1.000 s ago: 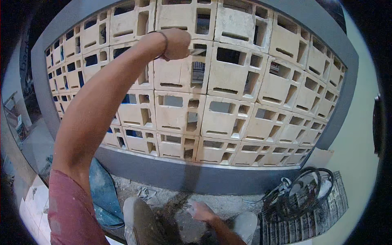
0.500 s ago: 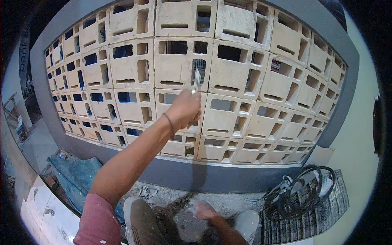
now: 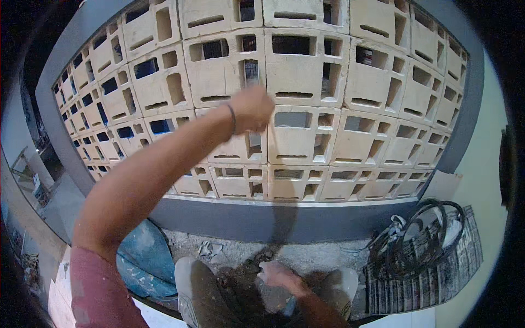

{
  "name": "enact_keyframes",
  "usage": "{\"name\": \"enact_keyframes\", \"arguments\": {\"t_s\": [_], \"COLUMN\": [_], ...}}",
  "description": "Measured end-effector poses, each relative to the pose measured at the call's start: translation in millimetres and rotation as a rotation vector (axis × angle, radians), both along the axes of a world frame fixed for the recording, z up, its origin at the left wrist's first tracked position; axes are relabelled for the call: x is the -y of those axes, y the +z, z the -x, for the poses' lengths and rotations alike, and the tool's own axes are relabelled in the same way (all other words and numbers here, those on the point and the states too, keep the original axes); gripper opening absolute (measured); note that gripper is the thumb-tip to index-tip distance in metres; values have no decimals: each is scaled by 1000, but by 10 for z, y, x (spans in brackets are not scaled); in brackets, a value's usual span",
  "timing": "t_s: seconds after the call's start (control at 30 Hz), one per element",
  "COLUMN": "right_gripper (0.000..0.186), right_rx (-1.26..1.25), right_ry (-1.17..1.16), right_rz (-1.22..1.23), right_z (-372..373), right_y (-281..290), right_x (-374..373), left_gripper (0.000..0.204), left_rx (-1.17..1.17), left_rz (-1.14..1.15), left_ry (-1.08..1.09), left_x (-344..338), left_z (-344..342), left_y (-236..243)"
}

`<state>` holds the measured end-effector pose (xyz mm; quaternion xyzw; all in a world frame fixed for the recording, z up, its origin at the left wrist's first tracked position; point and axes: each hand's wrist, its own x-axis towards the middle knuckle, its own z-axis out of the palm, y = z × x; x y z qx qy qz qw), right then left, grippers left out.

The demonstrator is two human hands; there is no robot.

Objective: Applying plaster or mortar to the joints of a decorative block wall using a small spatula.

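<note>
The left hand (image 3: 252,109) is raised at arm's length against the wall of pale cream perforated concrete blocks (image 3: 306,71), its fingers curled inward toward a narrow vertical slot at about 12 o'clock from the knuckles. The hand is blurred, so whether those fingers pinch anything cannot be told. A thin dark wristband (image 3: 233,118) circles the wrist, and the bare forearm runs down toward 7 o'clock to a faded red sleeve (image 3: 98,290).

The right hand (image 3: 276,273) sits low, at 6 o'clock from the raised one, fingers loosely bent over a heap of dark brownish mortar (image 3: 246,284) (its grip is partly hidden, so I cannot tell what, if anything, it holds). Dusty grey trousers (image 3: 199,292) flank that heap.

Below the blocks runs a grey painted base band (image 3: 262,218). At 3 o'clock from the right hand lies a coil of black cable (image 3: 424,235) on a striped grey mat (image 3: 432,273). At 9 o'clock, a crumpled blue tarpaulin (image 3: 145,262) rests on the rubble-strewn floor (image 3: 322,254).
</note>
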<state>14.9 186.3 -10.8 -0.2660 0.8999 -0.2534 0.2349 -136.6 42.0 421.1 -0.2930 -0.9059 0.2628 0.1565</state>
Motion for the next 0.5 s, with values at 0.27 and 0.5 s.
{"name": "enact_keyframes", "arguments": {"t_s": [0.27, 0.5], "right_gripper": [47, 46], "right_rx": [-22, -13], "right_ry": [69, 57], "right_rz": [14, -60], "right_z": [35, 41], "right_y": [-83, -16], "right_x": [150, -30], "left_gripper": [19, 18], "left_rx": [185, 808], "left_rz": [-355, -1874], "left_ry": [-479, 146], "left_x": [709, 416], "left_z": [537, -160], "left_y": [-487, 7]}}
